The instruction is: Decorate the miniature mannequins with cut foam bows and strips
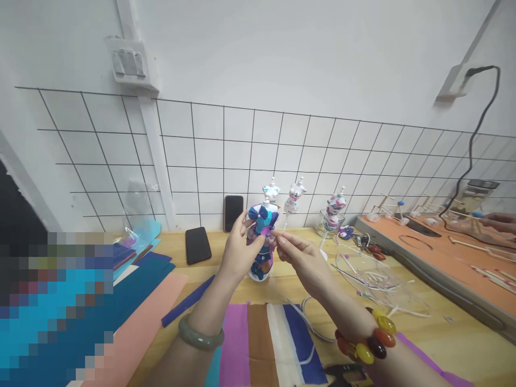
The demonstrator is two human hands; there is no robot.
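Note:
A small dress form [264, 250] dressed in blue, teal and purple cloth stands upright in front of me, with a dark blue bow [258, 213] at its chest. My left hand [238, 248] is closed around its left side, the thumb pressing a purple cloth piece [266, 231] against the front. From the right, my right hand [301, 257] pinches at the edge of that piece; its fingertips partly hide what they grip. Just behind stand more small dress forms, one white and blue [271, 192], one white and pink [295, 196]. Another patterned one [336, 208] is farther right.
Striped cloth strips [258, 344] lie nearest me. Two phones, one flat [198, 245] and one leaning [234, 213], are at the back left. Coloured sheets [153, 306] cover the left side. Tangled cords [379, 279] lie right, beside an orange board [451, 242] where another person's hand [500, 221] shows.

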